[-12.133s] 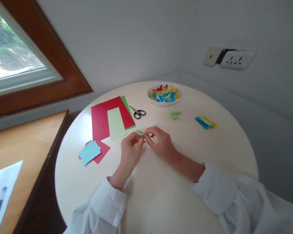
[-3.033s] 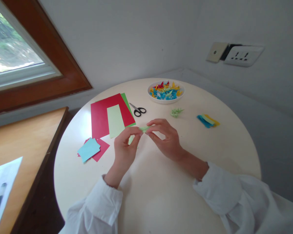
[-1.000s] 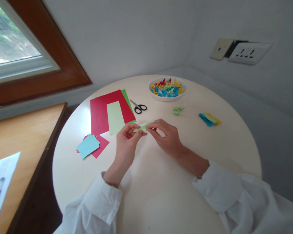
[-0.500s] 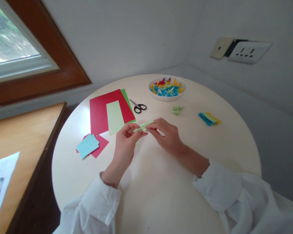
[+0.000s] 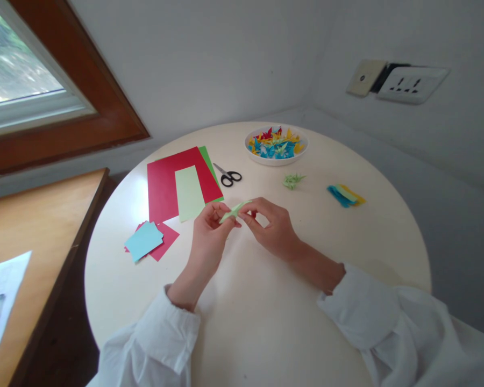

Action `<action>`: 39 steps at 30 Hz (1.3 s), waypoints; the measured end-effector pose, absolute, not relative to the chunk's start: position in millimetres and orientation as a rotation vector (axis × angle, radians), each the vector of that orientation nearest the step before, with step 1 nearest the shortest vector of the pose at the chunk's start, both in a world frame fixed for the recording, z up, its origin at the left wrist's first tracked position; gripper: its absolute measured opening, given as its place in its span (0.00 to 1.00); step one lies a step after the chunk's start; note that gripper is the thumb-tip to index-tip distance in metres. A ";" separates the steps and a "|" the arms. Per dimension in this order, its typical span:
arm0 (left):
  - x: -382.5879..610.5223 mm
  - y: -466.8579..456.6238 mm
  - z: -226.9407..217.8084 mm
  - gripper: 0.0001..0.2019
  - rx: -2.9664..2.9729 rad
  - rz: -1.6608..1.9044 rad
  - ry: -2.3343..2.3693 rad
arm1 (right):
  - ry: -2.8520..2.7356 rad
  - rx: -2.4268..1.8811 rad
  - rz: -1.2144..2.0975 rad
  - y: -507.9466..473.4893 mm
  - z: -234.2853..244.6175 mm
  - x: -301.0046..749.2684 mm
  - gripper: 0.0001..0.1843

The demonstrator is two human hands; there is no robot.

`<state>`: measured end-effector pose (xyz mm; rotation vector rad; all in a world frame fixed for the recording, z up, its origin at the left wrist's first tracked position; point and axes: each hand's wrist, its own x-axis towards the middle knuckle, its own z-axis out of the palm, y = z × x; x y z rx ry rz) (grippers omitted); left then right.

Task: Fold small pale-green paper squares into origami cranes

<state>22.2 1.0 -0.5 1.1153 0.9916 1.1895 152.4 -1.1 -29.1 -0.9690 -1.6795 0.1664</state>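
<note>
A small piece of folded light green paper (image 5: pixel 234 210) is pinched between both hands above the middle of the round table (image 5: pixel 266 312). My left hand (image 5: pixel 210 228) grips its left end between thumb and fingers. With thumb and forefinger, my right hand (image 5: pixel 270 223) pinches its right side. The fingers partly hide the folds. Beyond the hands, black-handled scissors (image 5: pixel 228 177) lie on the table. A small heap of light green folded paper (image 5: pixel 293 181) rests behind my right hand.
A white oval dish (image 5: pixel 276 159) at the back holds many colourful folded paper pieces. Red, green and pale green sheets (image 5: pixel 161 188) lie at left, with blue and pink squares (image 5: pixel 145 242) nearer. Blue and yellow strips (image 5: pixel 344 195) sit right. A wooden desk (image 5: pixel 44 226) stands left.
The folded green paper has turned slightly and shows more of its narrow shape. My right fingers have shifted a little on it; my left hand stays nearly in place.
</note>
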 end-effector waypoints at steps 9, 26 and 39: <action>22.4 1.0 -1.3 0.09 1.120 1.214 0.943 | -1.543 -1.031 0.385 -2.2 -27.1 149.3 0.05; 22.2 2.4 -2.9 0.12 1.115 1.220 0.989 | -1.595 -1.048 0.279 -3.4 -26.9 150.8 0.04; 21.8 3.0 -1.1 0.09 1.185 1.269 1.111 | -1.584 -1.040 0.263 -2.9 -27.3 150.6 0.04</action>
